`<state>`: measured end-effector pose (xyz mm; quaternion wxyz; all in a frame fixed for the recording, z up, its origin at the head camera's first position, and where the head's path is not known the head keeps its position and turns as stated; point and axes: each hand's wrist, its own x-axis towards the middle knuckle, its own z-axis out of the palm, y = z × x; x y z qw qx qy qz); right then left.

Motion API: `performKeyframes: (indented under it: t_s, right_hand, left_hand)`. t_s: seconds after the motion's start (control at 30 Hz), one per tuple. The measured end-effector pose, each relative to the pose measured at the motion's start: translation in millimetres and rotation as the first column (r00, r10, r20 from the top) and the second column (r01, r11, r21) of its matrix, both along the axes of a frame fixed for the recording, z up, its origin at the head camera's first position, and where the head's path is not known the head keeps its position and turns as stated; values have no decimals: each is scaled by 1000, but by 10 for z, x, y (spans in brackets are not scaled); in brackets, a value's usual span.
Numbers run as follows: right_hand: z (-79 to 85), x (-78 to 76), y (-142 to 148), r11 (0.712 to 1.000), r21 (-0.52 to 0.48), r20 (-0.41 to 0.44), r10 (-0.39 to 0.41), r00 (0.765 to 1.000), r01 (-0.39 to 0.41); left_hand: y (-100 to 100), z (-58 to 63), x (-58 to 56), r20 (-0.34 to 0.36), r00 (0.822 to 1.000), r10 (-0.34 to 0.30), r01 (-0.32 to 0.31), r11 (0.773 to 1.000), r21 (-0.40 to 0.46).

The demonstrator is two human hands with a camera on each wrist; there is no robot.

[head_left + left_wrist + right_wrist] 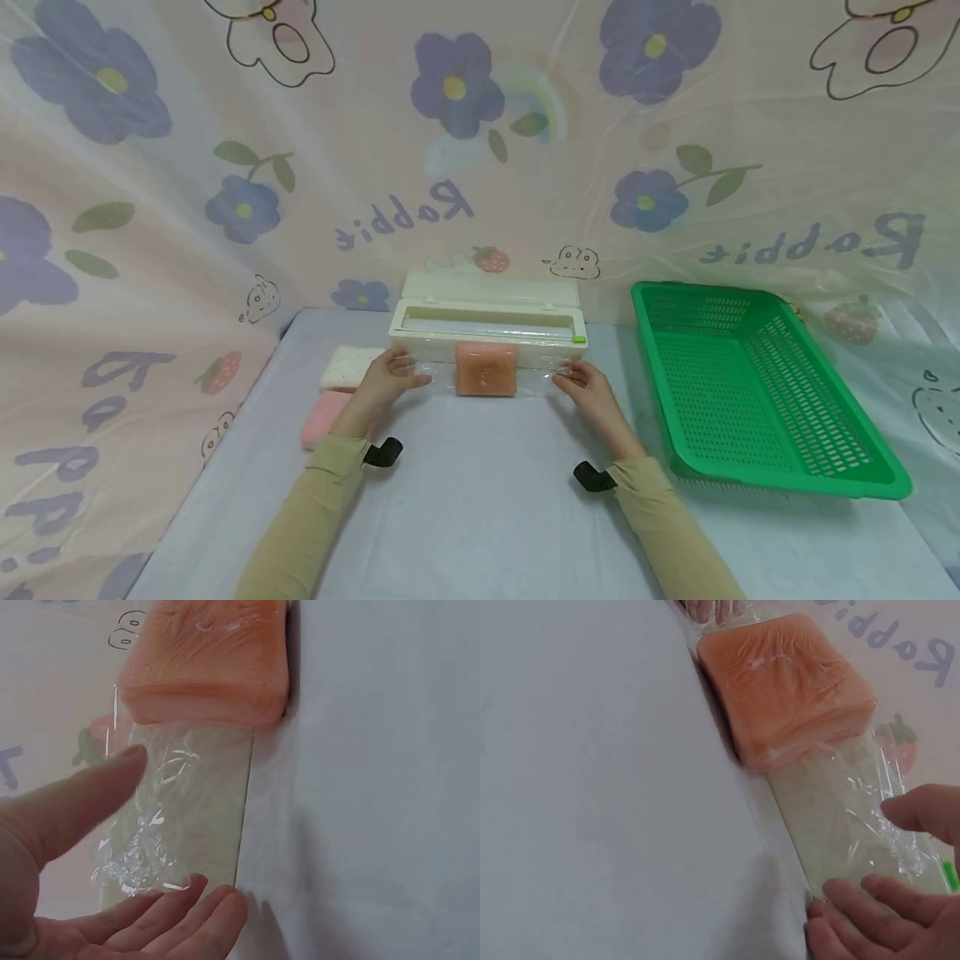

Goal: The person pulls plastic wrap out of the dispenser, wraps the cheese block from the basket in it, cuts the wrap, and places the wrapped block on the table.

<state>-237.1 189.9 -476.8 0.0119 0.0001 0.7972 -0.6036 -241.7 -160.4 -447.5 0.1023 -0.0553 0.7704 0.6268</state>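
An orange block (486, 371), smooth like a bar of soap, lies under clear cling film (855, 817) with fine wrinkles over its top. Loose film stretches out from both of its sides, along the front of a cream cling film dispenser (487, 320) whose lid stands up. My left hand (386, 377) is at the left end of the film, thumb and fingers spread apart around its crumpled edge. On the other side, my right hand (588, 392) is at the right end, its thumb (922, 810) also apart from the fingers.
Left of the dispenser, a white speckled block (351, 367) and a pink block (324, 419) lie beside my left forearm. A green perforated basket (663, 400) stands on the right. Behind everything hangs a printed curtain (517, 192). White cloth (480, 508) covers the table.
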Motion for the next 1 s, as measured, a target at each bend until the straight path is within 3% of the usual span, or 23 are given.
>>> performKeyframes:
  t_s: [0.27,0.47,0.6,0.87,1.0]
  right_hand:
    - [-40,-66,-46,987,-159,53,16,998,-7]
    - [-30,-72,-96,959,-284,51,-2,999,16]
    - [-26,-59,-116,953,-303,36,15,999,-3]
    - [26,10,-103,946,-324,65,2,998,19]
    - [57,122,-44,960,-280,94,23,995,4]
  left_hand:
    - [93,-52,-12,-76,997,-18,21,999,34]
    - [116,-66,10,-131,991,-6,1,999,-34]
    - [122,-58,33,-158,987,-2,-7,998,-56]
    - [109,-35,56,-155,986,-55,57,998,9]
    - [66,-54,74,-69,995,-68,71,996,53]
